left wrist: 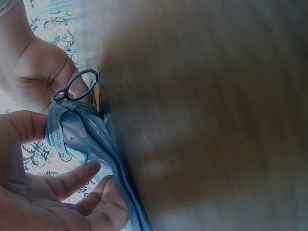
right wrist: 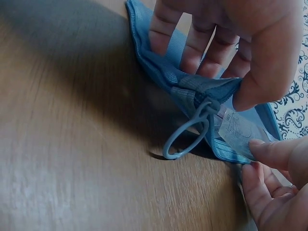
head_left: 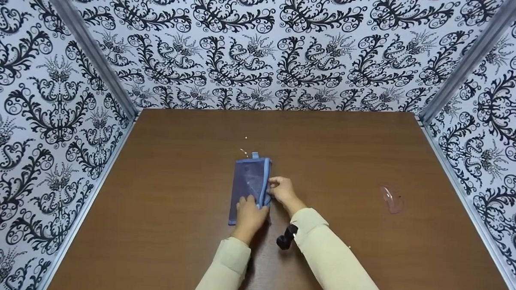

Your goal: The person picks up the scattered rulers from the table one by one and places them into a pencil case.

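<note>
A blue mesh zip pouch [head_left: 246,174] lies on the brown table, its zipped edge to the right. My left hand [head_left: 251,213] holds its near end; in the right wrist view the thumb of this left hand [right wrist: 221,43] sits by the zip's end, fingers against the mesh. My right hand [head_left: 282,191] pinches the zip edge, shown closer in the right wrist view, where the right hand [right wrist: 276,180] has thumb and finger on the opened side. A ring-shaped zip pull [right wrist: 187,134] hangs from the pouch. Whether anything lies inside is unclear.
A thin, clear pinkish curved piece [head_left: 392,200] lies on the table to the right. A small shiny strip [head_left: 244,152] lies beyond the pouch. A black device [head_left: 286,237] is at the right sleeve. Patterned walls [head_left: 261,55] enclose the table at the back and sides.
</note>
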Demonstrator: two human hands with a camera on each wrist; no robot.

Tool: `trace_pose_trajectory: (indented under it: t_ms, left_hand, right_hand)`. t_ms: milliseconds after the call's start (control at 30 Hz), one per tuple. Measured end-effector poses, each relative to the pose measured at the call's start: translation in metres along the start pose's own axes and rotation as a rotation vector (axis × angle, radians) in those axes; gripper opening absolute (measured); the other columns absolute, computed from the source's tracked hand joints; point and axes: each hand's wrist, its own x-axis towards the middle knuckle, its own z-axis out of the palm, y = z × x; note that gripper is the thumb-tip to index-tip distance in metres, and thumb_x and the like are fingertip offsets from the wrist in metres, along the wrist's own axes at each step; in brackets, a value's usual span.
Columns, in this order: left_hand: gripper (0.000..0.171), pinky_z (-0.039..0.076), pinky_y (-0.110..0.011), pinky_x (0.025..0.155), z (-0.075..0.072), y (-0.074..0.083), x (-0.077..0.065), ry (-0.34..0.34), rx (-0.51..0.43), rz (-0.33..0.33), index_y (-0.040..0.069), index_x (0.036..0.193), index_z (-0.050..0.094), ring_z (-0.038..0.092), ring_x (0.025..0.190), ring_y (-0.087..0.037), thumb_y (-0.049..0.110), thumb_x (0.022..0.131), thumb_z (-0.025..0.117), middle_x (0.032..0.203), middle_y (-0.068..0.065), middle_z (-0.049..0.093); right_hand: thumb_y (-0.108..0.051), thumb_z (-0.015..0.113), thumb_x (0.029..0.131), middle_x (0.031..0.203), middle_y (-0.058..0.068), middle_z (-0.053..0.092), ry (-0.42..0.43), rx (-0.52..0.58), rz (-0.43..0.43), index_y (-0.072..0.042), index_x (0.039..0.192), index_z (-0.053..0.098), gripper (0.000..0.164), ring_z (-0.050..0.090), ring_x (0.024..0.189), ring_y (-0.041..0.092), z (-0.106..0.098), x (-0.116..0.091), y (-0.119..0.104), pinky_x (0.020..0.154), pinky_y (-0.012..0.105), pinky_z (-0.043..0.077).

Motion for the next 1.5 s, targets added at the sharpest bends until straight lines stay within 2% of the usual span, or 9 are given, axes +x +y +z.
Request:
trace_pose_trajectory:
  t_ms: [200, 533, 600, 833, 900, 1167, 1267, 1400, 1500]
  left_hand:
    - [0.051, 0.043, -0.051, 0.092, 0.001, -0.001, 0.000, 0.001, 0.010, -0.001, -0.010, 0.119, 0.057, 0.046, 0.110, -0.042, 0.021, 0.081, 0.069, 0.118, -0.027, 0.050]
    - [0.045, 0.043, -0.051, 0.090, 0.001, 0.000, 0.001, 0.036, 0.022, 0.024, -0.010, 0.111, 0.059, 0.048, 0.105, -0.041, 0.019, 0.078, 0.069, 0.109, -0.024, 0.051]
    - [0.045, 0.043, -0.050, 0.090, 0.001, 0.000, 0.001, 0.035, 0.019, 0.019, -0.009, 0.111, 0.059, 0.048, 0.105, -0.041, 0.019, 0.078, 0.069, 0.108, -0.024, 0.051]
    - [0.049, 0.042, -0.051, 0.092, -0.001, 0.002, 0.000, 0.015, 0.012, 0.000, -0.009, 0.116, 0.058, 0.046, 0.110, -0.041, 0.020, 0.078, 0.069, 0.115, -0.026, 0.050]
    - [0.050, 0.041, -0.051, 0.093, -0.001, 0.001, 0.000, 0.012, 0.010, -0.001, -0.009, 0.118, 0.057, 0.046, 0.110, -0.042, 0.020, 0.078, 0.069, 0.117, -0.026, 0.050]
    - [0.053, 0.041, -0.052, 0.094, -0.001, 0.001, 0.001, 0.002, 0.005, -0.001, -0.011, 0.121, 0.056, 0.045, 0.112, -0.043, 0.020, 0.079, 0.068, 0.120, -0.028, 0.049]
    - [0.053, 0.039, -0.053, 0.098, 0.000, 0.000, 0.001, -0.006, 0.001, -0.008, -0.010, 0.122, 0.055, 0.043, 0.118, -0.045, 0.021, 0.081, 0.067, 0.128, -0.031, 0.047]
    - [0.051, 0.038, -0.053, 0.100, 0.000, 0.001, 0.002, 0.000, 0.007, -0.009, -0.009, 0.122, 0.056, 0.042, 0.122, -0.047, 0.020, 0.081, 0.067, 0.133, -0.033, 0.045]
    - [0.050, 0.041, -0.052, 0.096, 0.000, 0.000, 0.002, 0.008, 0.013, -0.006, -0.009, 0.119, 0.057, 0.045, 0.116, -0.045, 0.021, 0.080, 0.067, 0.128, -0.030, 0.048]
  right_hand:
    - [0.008, 0.073, 0.070, 0.076, 0.010, 0.065, -0.004, 0.024, 0.073, 0.000, 0.105, 0.071, 0.037, 0.063, 0.068, 0.020, 0.004, -0.006, -0.009, 0.056, 0.035, 0.053]
    - [0.006, 0.070, 0.070, 0.083, 0.007, 0.071, -0.034, 0.100, 0.163, -0.005, 0.112, 0.068, 0.043, 0.067, 0.069, 0.017, 0.015, 0.026, 0.047, 0.052, 0.035, 0.053]
    - [0.007, 0.070, 0.070, 0.083, 0.007, 0.071, -0.046, 0.118, 0.163, -0.003, 0.111, 0.067, 0.042, 0.067, 0.069, 0.016, 0.013, 0.014, 0.024, 0.052, 0.034, 0.054]
    - [0.015, 0.058, 0.077, 0.098, 0.023, 0.068, -0.029, 0.030, 0.321, 0.013, 0.121, 0.056, 0.045, 0.067, 0.081, 0.026, -0.001, -0.066, -0.151, 0.067, 0.040, 0.056]
    - [0.016, 0.056, 0.076, 0.097, 0.023, 0.068, -0.035, 0.050, 0.318, 0.013, 0.120, 0.057, 0.043, 0.067, 0.080, 0.025, -0.004, -0.072, -0.162, 0.067, 0.040, 0.056]
    - [0.009, 0.062, 0.075, 0.089, 0.011, 0.072, -0.057, 0.129, 0.242, 0.001, 0.116, 0.063, 0.042, 0.069, 0.076, 0.020, 0.008, -0.004, -0.010, 0.060, 0.037, 0.056]
    - [0.011, 0.061, 0.075, 0.090, 0.013, 0.072, -0.032, 0.112, 0.255, 0.004, 0.114, 0.063, 0.040, 0.067, 0.073, 0.016, 0.001, -0.031, -0.067, 0.059, 0.033, 0.054]
    - [0.016, 0.055, 0.077, 0.090, 0.018, 0.070, 0.013, 0.065, 0.285, 0.013, 0.112, 0.060, 0.035, 0.061, 0.070, 0.013, -0.011, -0.082, -0.178, 0.061, 0.029, 0.051]
    - [0.016, 0.056, 0.079, 0.092, 0.016, 0.069, 0.023, 0.069, 0.279, 0.012, 0.112, 0.061, 0.033, 0.061, 0.070, 0.012, -0.013, -0.083, -0.181, 0.062, 0.030, 0.050]
